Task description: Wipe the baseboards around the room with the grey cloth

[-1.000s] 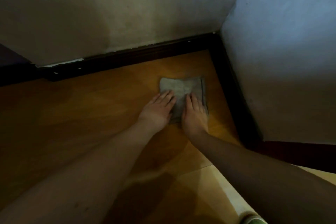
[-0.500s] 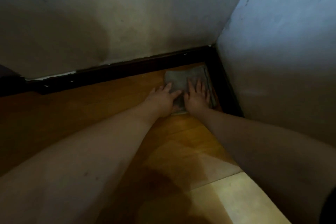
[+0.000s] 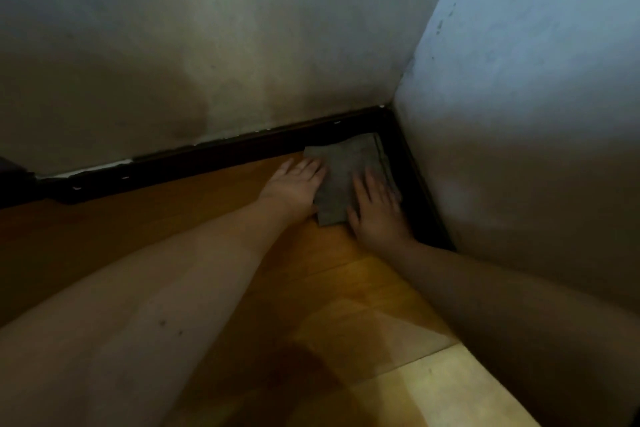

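In the far corner, both hands pressed the grey cloth [image 3: 346, 177] flat.
Left hand [image 3: 294, 184] and right hand [image 3: 375, 208] lay with released fingers; the cloth could miss the baseboard [image 3: 207, 158].

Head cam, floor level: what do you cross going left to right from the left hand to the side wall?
left hand → grey cloth → right hand → dark baseboard → bluish side wall. Both hands lie flat on the cloth, fingers straight.
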`<state>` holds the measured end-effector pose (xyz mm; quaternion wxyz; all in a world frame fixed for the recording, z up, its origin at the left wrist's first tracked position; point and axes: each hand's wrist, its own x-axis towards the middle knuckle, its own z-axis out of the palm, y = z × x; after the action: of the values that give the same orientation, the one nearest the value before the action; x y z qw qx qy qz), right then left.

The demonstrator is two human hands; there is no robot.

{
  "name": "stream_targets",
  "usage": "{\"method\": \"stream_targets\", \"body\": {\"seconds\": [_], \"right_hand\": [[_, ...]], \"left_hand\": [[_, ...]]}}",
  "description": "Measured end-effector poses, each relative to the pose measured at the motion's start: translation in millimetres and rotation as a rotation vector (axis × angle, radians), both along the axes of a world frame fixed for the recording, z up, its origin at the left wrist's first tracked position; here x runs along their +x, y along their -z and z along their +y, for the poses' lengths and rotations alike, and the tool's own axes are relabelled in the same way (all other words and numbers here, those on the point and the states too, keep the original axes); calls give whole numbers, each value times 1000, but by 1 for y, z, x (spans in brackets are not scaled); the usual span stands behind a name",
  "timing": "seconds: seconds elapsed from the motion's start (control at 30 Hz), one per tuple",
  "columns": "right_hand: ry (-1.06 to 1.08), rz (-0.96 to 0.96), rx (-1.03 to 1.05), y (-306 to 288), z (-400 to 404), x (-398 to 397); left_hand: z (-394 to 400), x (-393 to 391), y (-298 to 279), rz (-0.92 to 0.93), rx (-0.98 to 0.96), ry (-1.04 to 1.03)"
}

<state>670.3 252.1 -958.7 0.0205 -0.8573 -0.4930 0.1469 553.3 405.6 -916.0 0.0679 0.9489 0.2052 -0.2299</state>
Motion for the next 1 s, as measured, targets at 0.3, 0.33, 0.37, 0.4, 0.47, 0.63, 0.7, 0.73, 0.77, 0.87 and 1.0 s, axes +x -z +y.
{"method": "stream_targets", "body": {"seconds": [0.3,0.33,0.37,0.4,0.47,0.63,0.7,0.73,0.77,0.87,1.0], "right_hand": [[-38,90,-127,-1,-28,6],[-15,81,-109,-3,-32,8],[4,60,-88,-3,-37,10],[8,43,-83,-3,-42,9],[-6,29,-112,-1,-49,5],[85,67,-161,1,-37,-3],[109,49,-195,-2,-30,-8],[116,37,-209,-3,-28,-11],[120,19,-220,-3,-26,-13],[155,-5,-209,-7,-25,-17],[176,-18,-210,-38,-23,-19]], "left_hand": [[-11,-6,6,129,20,60],[-13,-5,6,117,29,68],[-15,-5,6,105,40,81],[-17,-5,7,103,45,95],[-22,-7,13,119,20,83],[-32,-19,19,-2,-15,76],[-42,-30,25,-86,-12,106],[-47,-35,28,-82,-32,108],[-50,-37,29,-55,-59,104],[-47,-29,19,-8,-132,72],[-35,-23,-26,-61,-68,62]]}}
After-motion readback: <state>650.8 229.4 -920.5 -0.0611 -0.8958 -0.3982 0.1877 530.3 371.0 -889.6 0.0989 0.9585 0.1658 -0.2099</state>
